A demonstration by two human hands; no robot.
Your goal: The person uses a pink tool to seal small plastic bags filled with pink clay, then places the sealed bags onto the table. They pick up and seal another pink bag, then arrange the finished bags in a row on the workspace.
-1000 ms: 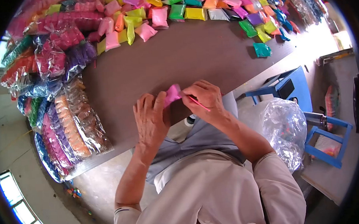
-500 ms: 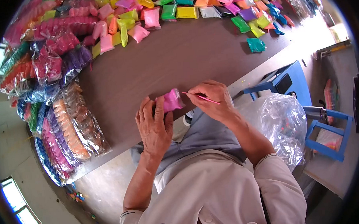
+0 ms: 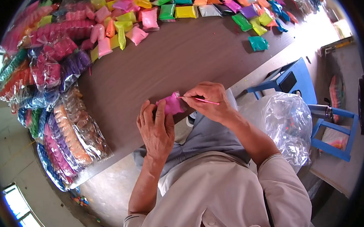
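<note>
Near the table's front edge lies a small pink clay-like packet in clear wrap. My left hand pins it, fingers along its left side and thumb at its lower edge. A thin pink stick is pinched in my right hand, just right of the packet. The stick's pale tip reaches the packet's clear right-hand end, and its pink tail points away to the right.
Colourful small packets are heaped along the table's far side, with a teal packet apart at right. Bagged rows of packets fill the left edge. A clear plastic bag and blue frames stand at right.
My right hand has moved slightly left, bringing the stick's tip from just beside the packet onto its clear end. The left hand keeps its hold.
</note>
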